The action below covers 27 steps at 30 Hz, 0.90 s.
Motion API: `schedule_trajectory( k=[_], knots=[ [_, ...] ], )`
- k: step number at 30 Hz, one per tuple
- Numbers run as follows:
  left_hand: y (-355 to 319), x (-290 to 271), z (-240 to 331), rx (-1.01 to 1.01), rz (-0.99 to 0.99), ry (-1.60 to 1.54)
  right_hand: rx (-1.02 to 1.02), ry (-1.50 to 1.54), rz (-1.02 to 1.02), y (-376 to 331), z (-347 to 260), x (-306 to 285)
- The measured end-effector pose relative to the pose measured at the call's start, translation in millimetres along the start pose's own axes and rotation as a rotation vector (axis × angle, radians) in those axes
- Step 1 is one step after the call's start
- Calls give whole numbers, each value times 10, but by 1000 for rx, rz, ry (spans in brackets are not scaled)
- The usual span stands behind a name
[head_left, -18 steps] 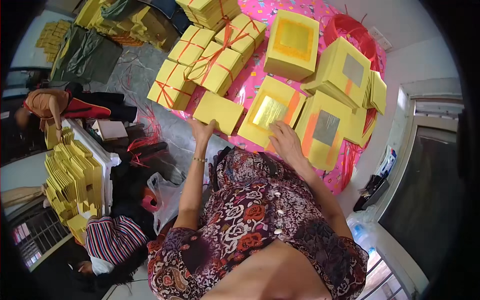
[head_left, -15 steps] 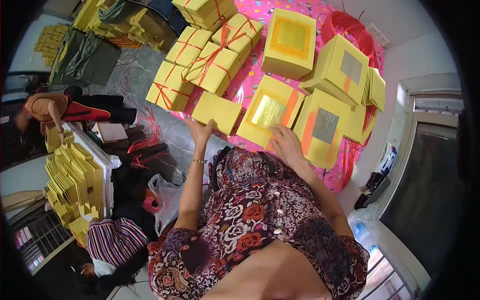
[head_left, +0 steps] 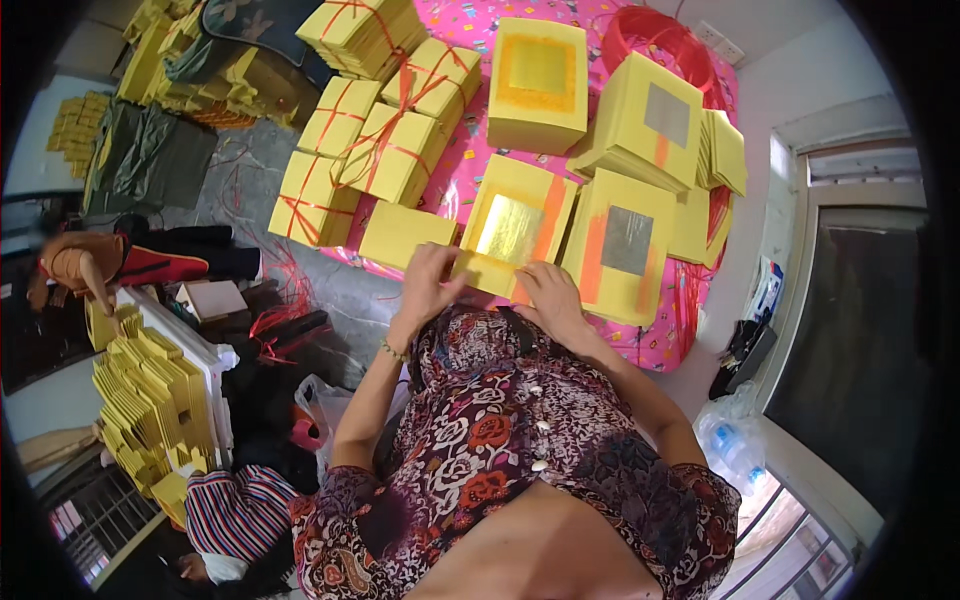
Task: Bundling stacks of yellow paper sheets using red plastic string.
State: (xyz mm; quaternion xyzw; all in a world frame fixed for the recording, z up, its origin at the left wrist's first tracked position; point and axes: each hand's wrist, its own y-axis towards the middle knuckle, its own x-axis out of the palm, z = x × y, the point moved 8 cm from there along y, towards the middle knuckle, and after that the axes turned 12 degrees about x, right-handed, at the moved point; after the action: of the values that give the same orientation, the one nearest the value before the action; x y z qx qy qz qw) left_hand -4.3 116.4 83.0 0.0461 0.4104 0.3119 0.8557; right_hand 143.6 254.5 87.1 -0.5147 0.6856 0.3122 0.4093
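Yellow sheets with a gold square (head_left: 510, 228) lie in a stack at the near edge of the pink cloth (head_left: 655, 345), in front of the person, with an orange band running beside the square. Both hands are at the near side of this stack. The left hand (head_left: 431, 285) is at its near left corner, fingers bent, next to a plain yellow stack (head_left: 402, 235). The right hand (head_left: 550, 300) rests at the near edge, fingers close together and slightly curled. I cannot tell whether either hand pinches a sheet. The 2 hands are near each other but apart.

Just to the right lies a stack with a silver square (head_left: 627, 243) and orange bands. Behind stand a taller stack with an orange-framed gold panel (head_left: 538, 75) and another silver-squared stack (head_left: 655, 112). At the far left of the cloth, 5 bundles (head_left: 392, 155) are tied with red ribbon. Loops of red strip (head_left: 655, 35) lie at the back. Off to the left, a co-worker in a brown top (head_left: 75, 262) reaches toward piled yellow paper (head_left: 150, 390).
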Motion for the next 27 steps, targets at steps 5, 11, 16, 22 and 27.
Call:
schedule_trajectory(
  k=[5,11,16,22,27],
  knots=[
    [89,380,320,222,-333,-43,68,-17,-27,24,69,62],
    [88,529,161,267,-417,11,32,56,-44,6,54,13],
    [187,460,116,184,-423,-168,129,246,-138,62,159,-68],
    [129,478,17,114,-365,-315,103,263,-89,118,200,-39],
    [149,486,14,130,-356,-284,163,291,-137,159,272,-7]
  ],
)
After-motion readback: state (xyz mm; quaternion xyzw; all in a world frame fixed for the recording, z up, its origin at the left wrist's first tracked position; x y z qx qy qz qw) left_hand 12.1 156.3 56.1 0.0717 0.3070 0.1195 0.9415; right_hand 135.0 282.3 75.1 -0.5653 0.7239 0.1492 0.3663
